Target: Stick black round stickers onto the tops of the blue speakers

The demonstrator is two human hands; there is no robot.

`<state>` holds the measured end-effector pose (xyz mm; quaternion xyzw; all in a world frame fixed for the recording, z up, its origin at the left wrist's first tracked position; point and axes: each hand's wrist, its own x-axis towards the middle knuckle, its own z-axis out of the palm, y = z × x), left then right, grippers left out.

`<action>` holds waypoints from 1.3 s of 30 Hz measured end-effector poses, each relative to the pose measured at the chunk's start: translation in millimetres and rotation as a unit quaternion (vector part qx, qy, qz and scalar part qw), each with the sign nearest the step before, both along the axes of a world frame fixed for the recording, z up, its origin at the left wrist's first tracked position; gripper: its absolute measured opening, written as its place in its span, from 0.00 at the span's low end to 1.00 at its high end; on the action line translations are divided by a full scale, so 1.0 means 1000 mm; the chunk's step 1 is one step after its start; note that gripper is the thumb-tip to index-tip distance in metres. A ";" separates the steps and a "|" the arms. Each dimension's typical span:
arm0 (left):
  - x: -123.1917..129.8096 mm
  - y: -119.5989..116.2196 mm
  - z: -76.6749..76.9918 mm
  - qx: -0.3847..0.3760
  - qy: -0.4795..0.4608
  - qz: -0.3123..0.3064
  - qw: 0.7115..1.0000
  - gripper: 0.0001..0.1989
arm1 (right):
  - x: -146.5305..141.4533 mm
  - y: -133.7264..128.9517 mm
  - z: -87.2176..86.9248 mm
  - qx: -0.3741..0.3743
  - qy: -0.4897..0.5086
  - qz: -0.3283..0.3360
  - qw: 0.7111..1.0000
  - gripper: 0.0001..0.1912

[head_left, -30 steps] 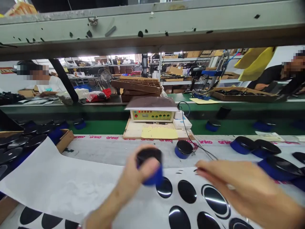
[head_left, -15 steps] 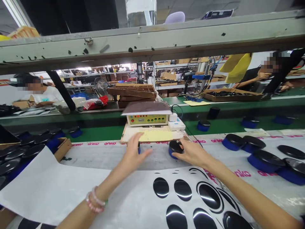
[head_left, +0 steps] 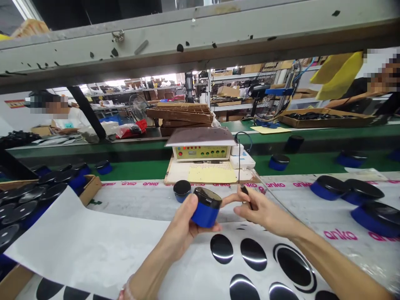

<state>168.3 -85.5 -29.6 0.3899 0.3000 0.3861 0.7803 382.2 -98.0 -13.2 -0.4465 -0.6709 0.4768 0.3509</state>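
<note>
My left hand (head_left: 183, 235) cradles a blue cylindrical puck (head_left: 206, 213) above the white sheet (head_left: 93, 233), fingers curled round its wall. It looks stiff and slick, so I'd grip there. My right hand (head_left: 265, 212) pinches a small black plug (head_left: 245, 191).

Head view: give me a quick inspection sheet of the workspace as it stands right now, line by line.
Surface: white bench covering printed with pink "anko", with a sheet of glossy black ovals lying on it.
Job's things: blue canister with a black top; a second blue canister stands beyond it.
Clutter: more blue canisters at right; cardboard box of black-topped pieces at left.
Grippers: left hand grips the blue canister; right hand pinches a small black object.
Cables: thin black cable hanging beside the control box.
Surroundings: green conveyor; a co-worker beyond it.
</note>
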 end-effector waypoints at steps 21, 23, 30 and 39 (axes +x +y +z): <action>0.007 -0.012 -0.008 -0.016 0.021 0.037 0.999 0.28 | -0.027 -0.031 -0.003 0.142 -0.158 -0.006 0.977 0.21; 0.008 -0.013 -0.008 0.019 0.054 0.056 0.997 0.29 | -0.028 -0.029 -0.006 0.200 -0.164 -0.020 0.966 0.18; 0.001 -0.011 -0.025 0.245 0.219 0.115 0.937 0.29 | -0.025 -0.026 -0.009 0.312 -0.248 -0.061 0.915 0.14; -0.001 -0.011 -0.035 0.526 0.331 0.185 0.761 0.33 | -0.026 -0.018 -0.031 0.230 -0.200 -0.026 0.952 0.09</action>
